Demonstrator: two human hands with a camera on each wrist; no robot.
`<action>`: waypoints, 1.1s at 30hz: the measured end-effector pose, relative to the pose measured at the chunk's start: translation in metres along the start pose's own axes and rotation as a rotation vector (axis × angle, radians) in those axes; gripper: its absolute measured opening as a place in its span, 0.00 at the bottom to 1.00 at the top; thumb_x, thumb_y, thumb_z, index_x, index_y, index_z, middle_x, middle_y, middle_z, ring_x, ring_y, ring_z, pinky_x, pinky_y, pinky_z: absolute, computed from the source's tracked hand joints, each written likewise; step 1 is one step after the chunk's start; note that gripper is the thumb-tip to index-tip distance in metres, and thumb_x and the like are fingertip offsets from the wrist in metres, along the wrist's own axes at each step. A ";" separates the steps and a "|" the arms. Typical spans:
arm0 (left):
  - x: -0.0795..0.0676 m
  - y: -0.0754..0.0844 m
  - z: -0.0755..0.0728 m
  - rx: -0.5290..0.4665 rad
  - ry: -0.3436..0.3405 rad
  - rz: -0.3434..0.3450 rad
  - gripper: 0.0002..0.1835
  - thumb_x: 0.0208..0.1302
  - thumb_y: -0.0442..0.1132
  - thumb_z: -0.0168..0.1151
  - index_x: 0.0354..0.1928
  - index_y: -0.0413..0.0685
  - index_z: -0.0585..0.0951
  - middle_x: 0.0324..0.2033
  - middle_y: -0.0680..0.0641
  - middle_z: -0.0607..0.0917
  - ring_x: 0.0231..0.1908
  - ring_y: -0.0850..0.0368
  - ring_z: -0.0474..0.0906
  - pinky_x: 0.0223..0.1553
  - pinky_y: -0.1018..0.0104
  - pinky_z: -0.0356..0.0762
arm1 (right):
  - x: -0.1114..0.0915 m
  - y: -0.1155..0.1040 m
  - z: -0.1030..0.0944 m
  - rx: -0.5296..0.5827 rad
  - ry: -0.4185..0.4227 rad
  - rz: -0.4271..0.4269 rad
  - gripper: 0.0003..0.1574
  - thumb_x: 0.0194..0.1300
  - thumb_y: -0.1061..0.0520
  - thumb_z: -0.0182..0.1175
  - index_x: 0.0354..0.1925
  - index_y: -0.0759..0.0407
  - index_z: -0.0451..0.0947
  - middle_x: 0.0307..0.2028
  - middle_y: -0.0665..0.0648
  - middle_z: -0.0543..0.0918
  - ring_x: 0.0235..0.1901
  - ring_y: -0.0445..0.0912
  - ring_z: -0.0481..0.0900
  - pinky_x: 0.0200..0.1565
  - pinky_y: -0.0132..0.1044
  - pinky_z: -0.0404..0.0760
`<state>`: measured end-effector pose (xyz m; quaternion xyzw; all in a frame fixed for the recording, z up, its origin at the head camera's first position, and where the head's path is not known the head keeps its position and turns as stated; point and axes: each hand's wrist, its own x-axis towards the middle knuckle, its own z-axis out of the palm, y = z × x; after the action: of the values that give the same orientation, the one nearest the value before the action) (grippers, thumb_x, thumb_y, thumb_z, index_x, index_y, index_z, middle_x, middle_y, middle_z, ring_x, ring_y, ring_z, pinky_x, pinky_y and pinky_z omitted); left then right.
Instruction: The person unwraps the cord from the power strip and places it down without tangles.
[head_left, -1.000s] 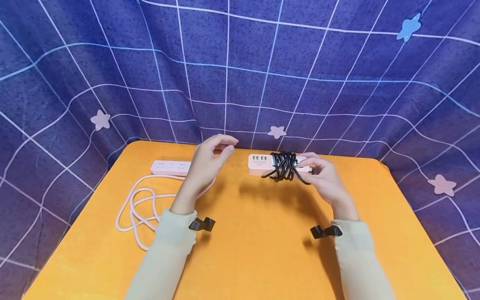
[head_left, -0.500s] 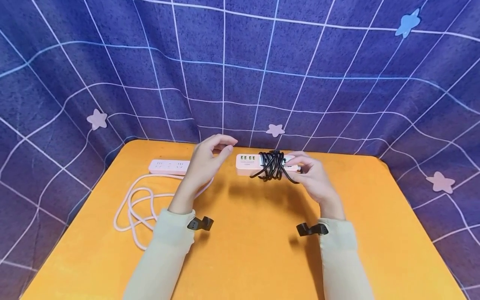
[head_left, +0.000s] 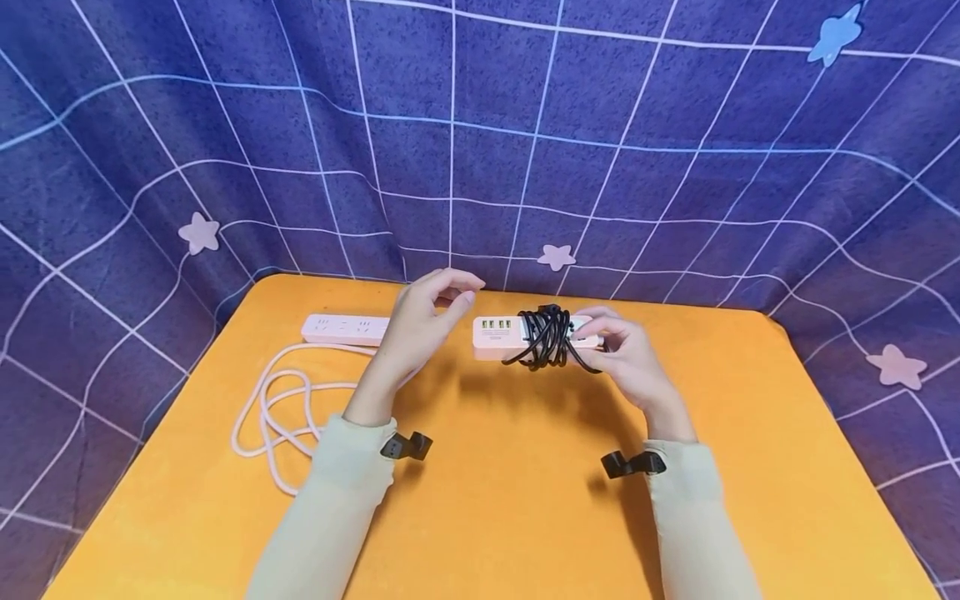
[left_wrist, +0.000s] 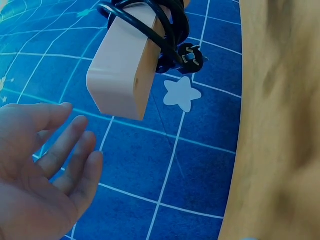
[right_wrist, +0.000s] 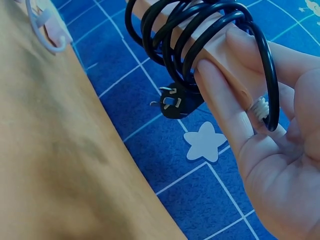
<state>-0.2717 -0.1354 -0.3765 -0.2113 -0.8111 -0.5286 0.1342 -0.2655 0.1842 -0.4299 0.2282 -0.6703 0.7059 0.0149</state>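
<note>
My right hand grips one end of a pink power strip and holds it above the table. A black cord is wound several times round the strip's middle. In the right wrist view the cord's black plug sticks out with its prongs bare, and the thumb and fingers lie on both sides of the strip. My left hand hovers left of the strip, fingers bent loosely, holding nothing. In the left wrist view its fingertips are apart from the strip's free end.
A second pink power strip lies at the table's back left, partly hidden by the left hand. Its pale pink cord loops loosely in front of it on the orange table. A blue grid curtain stands behind.
The right hand has carried the wrapped power strip a little to the left, closer to the left hand. The left hand has hardly moved. The view has shifted slightly.
</note>
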 end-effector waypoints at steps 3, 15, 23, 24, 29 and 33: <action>0.002 0.001 0.002 0.017 -0.005 0.011 0.09 0.77 0.37 0.65 0.53 0.51 0.88 0.48 0.53 0.88 0.47 0.60 0.82 0.56 0.60 0.81 | 0.000 -0.001 -0.002 -0.015 -0.009 0.000 0.18 0.55 0.80 0.68 0.40 0.65 0.88 0.56 0.56 0.81 0.57 0.50 0.80 0.53 0.32 0.84; 0.012 0.006 0.002 0.023 -0.088 0.025 0.09 0.76 0.37 0.66 0.53 0.53 0.88 0.48 0.56 0.89 0.47 0.60 0.83 0.55 0.61 0.81 | 0.000 -0.002 0.000 -0.011 -0.028 -0.018 0.15 0.57 0.80 0.68 0.41 0.69 0.87 0.57 0.59 0.81 0.57 0.51 0.80 0.55 0.35 0.84; 0.053 0.013 0.001 0.196 -0.352 0.157 0.12 0.75 0.36 0.66 0.56 0.49 0.87 0.50 0.53 0.90 0.50 0.60 0.85 0.57 0.65 0.82 | 0.001 -0.006 0.003 -0.047 -0.032 -0.020 0.12 0.56 0.78 0.69 0.40 0.71 0.86 0.57 0.59 0.81 0.57 0.51 0.80 0.59 0.36 0.81; 0.057 0.013 0.000 0.210 -0.383 0.164 0.12 0.75 0.36 0.67 0.57 0.49 0.87 0.50 0.53 0.90 0.51 0.60 0.85 0.57 0.65 0.82 | 0.001 -0.006 0.004 -0.051 -0.036 -0.020 0.12 0.56 0.78 0.69 0.40 0.71 0.86 0.57 0.59 0.81 0.58 0.51 0.80 0.59 0.36 0.81; 0.074 0.020 0.004 0.281 -0.549 0.205 0.15 0.76 0.37 0.65 0.61 0.50 0.84 0.53 0.52 0.89 0.54 0.60 0.85 0.57 0.66 0.82 | 0.002 -0.006 0.005 -0.060 -0.047 -0.029 0.13 0.56 0.78 0.69 0.40 0.71 0.86 0.57 0.60 0.81 0.58 0.51 0.80 0.60 0.36 0.80; 0.086 0.024 0.011 0.345 -0.685 0.257 0.16 0.76 0.37 0.64 0.62 0.52 0.84 0.56 0.52 0.89 0.55 0.58 0.85 0.59 0.66 0.80 | 0.000 -0.007 0.005 -0.063 -0.054 -0.023 0.13 0.55 0.78 0.70 0.40 0.71 0.86 0.58 0.64 0.80 0.58 0.51 0.80 0.59 0.37 0.81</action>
<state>-0.3351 -0.0992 -0.3241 -0.4492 -0.8528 -0.2625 -0.0454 -0.2621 0.1796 -0.4236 0.2543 -0.6898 0.6778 0.0123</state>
